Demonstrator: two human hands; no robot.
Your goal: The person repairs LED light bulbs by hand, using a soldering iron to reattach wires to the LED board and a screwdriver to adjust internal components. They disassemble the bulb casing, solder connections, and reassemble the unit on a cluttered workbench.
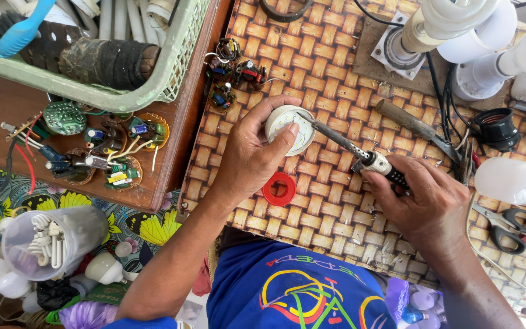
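Note:
My left hand (pixel 252 152) grips a round white lamp base (pixel 288 127) with a small light board showing on its face, held just above the woven mat (pixel 318 201). My right hand (pixel 424 204) holds a soldering iron (pixel 360 155) by its handle; the metal tip reaches up-left and touches the board's top edge. A red ring-shaped spool (pixel 279 188) lies on the mat below the lamp base, between my two wrists.
Scissors (pixel 506 222), a white bulb dome (pixel 509 180), a black socket (pixel 495 127) and a wooden-handled tool (pixel 412 125) lie at right. White lamp holders (pixel 452 24) stand at the top right. Small circuit boards (pixel 101 149) crowd a wooden board (pixel 7 116) at left, under a green basket (pixel 117 97).

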